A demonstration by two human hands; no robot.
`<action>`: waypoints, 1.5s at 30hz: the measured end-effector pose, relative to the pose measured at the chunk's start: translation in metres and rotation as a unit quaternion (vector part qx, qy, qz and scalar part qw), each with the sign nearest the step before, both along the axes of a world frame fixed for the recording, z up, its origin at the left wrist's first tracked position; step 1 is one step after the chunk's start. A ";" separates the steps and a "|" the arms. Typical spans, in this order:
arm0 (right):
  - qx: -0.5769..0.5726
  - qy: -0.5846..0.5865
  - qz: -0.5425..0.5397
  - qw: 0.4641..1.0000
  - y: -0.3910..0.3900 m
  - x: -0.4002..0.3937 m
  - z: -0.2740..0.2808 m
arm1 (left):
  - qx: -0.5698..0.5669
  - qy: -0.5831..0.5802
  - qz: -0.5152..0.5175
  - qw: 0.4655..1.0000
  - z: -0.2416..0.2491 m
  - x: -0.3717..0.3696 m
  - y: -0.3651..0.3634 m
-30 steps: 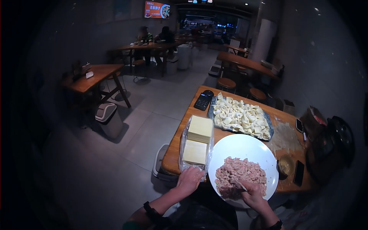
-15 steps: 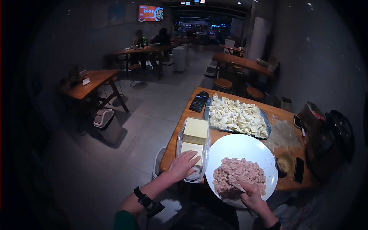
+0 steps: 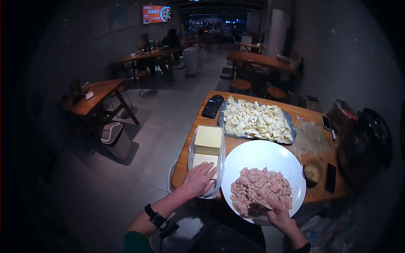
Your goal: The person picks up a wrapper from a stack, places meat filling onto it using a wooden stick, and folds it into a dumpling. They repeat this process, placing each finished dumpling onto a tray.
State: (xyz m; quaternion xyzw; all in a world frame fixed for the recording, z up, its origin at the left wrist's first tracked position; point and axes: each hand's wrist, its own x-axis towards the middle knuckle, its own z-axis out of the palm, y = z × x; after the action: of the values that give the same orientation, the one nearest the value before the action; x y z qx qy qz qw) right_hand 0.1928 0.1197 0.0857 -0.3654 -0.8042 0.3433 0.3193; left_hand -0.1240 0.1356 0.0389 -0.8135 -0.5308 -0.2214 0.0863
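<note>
My left hand [image 3: 199, 179] lies with its fingers stretched over the lower stack of square wonton wrappers [image 3: 204, 160]. A taller wrapper stack [image 3: 208, 139] stands just beyond it, in the same clear plastic bag [image 3: 212, 192]. My right hand [image 3: 276, 212] grips a small flat, pale tool [image 3: 264, 205], whose far end is hidden at the meat filling [image 3: 260, 188]. The pink minced filling sits in a large white bowl [image 3: 239, 161]. Behind the bowl, folded wontons [image 3: 257, 120] are heaped on a dark tray [image 3: 288, 122].
A black keypad device [image 3: 210, 108] is beside the tray. At the right are a small bowl [image 3: 314, 170], a dark phone [image 3: 330, 178], another phone [image 3: 326, 122] and a black appliance [image 3: 366, 147]. Bins, stools and other tables stand beyond; people sit at a far table.
The whole view has shifted slightly, so the table appears a little higher and further left. Both hands stay nearly in place, on the wrappers and at the filling.
</note>
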 end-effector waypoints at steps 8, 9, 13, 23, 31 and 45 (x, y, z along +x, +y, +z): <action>0.020 -0.002 -0.006 1.000 -0.002 -0.001 -0.007 | -0.025 0.042 0.022 0.999 -0.004 0.005 0.009; 0.021 -0.002 -0.005 1.000 -0.003 -0.002 -0.007 | -0.026 0.042 0.025 0.998 -0.004 0.006 0.010; 0.009 0.010 0.001 1.000 -0.006 -0.005 -0.007 | -0.024 0.056 0.030 0.998 -0.001 0.008 0.015; 0.059 0.016 0.007 0.998 -0.008 -0.001 -0.007 | 0.014 0.031 0.030 0.999 -0.018 0.002 0.024; -0.013 0.018 -0.005 1.000 -0.014 0.005 -0.008 | 0.016 0.073 0.032 0.997 -0.006 0.007 0.019; -0.058 0.024 -0.039 0.997 -0.029 0.027 -0.020 | -0.137 -0.179 0.151 0.963 0.006 0.003 0.008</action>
State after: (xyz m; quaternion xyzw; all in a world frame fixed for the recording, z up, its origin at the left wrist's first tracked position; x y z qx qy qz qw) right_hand 0.2193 0.0905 0.0662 -0.4064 -0.7599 0.3854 0.3300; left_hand -0.1207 0.1439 0.0452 -0.6751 -0.6795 -0.2729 -0.0896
